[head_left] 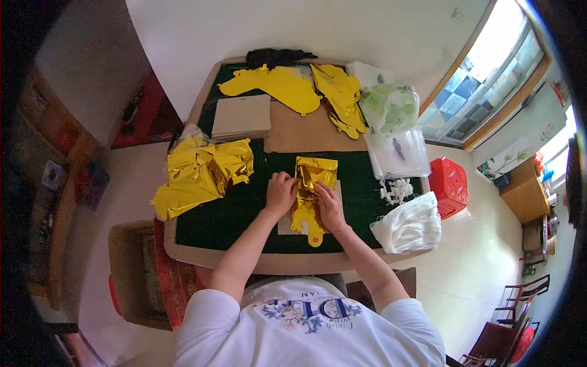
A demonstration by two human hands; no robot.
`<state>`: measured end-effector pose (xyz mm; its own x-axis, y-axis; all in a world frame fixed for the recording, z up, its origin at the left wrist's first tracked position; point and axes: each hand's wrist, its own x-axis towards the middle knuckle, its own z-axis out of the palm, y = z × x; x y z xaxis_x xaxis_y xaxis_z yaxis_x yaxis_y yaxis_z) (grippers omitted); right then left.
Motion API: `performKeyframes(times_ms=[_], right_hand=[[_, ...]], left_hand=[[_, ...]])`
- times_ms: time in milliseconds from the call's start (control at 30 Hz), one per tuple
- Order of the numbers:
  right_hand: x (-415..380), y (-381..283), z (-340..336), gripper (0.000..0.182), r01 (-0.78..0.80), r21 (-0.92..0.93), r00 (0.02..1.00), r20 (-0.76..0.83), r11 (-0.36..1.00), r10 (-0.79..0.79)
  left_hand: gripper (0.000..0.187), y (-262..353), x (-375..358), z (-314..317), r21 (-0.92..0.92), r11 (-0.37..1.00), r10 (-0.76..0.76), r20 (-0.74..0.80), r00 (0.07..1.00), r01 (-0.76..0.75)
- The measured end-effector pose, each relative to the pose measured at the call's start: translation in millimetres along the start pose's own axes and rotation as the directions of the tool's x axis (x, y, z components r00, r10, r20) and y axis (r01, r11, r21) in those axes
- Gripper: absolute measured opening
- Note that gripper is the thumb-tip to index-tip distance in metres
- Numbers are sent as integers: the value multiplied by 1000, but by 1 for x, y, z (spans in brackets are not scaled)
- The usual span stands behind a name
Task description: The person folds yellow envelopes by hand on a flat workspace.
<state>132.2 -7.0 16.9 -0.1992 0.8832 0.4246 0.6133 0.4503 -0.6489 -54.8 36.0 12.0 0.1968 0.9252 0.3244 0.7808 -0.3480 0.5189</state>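
- Near: tan table border (275, 263), rounded edge, just before the person; dark green surface (205, 227) inside it.
- Shiny gold foil piece (313, 174) on near-middle green, partly over flat beige card (285, 227); long axis near–far, narrow tabbed end points at person, squarish end away.
- Left hand (281, 192): fingers bent, tips at foil's left edge; can't tell if pinching.
- Right hand (331, 209): loosely open, fingers resting on foil's right side.
- Green surface runs leftward to crumpled gold foil pile (205, 177), overhanging left edge.
- Right edge: glossy white strand bundle (408, 226), white scraps (396, 191); red plastic stool (448, 188) beyond.
- Far: brown card stack (241, 117), flat yellow sheet (275, 88), white wall (293, 24).
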Motion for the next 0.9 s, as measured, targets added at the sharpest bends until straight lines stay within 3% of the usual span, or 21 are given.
performKeyframes(times_ms=[133, 233, 300, 500, 633, 700, 833, 900], right_hand=[[0, 3, 1, 40, 13, -26, 1000, 14, 1000, -13], [-2, 4, 2, 41, -5, -25, 1000, 24, 1000, 6], [0, 5, 1, 40, -6, 32, 1000, 8, 999, 5], [-3, 12, 8, 40, -1, 36, 1000, 16, 999, 0], [-4, 12, 6, 40, -28, 1, 999, 43, 1000, 28], [-4, 13, 7, 41, -19, 1, 999, 36, 1000, 19], [-3, 11, 6, 40, -4, -5, 999, 36, 1000, 4], [-3, 11, 5, 40, 4, -4, 1000, 31, 1000, -4]], left_hand=[[21, 8, 12, 0, 100, 994, 41, 19, 999, -43], [25, 18, 21, -4, 151, 986, -82, 100, 992, 66], [30, 27, 27, -6, 268, 939, -262, 158, 952, 214], [35, 26, 33, -2, 275, 918, -361, 276, 891, 287], [35, 22, 31, 8, 181, 940, -320, 169, 932, 290], [26, 26, 29, 11, 271, 919, -331, 135, 934, 287], [27, 25, 34, 14, 280, 907, -379, 223, 898, 313], [24, 22, 35, 22, 165, 912, -392, 74, 917, 376]])
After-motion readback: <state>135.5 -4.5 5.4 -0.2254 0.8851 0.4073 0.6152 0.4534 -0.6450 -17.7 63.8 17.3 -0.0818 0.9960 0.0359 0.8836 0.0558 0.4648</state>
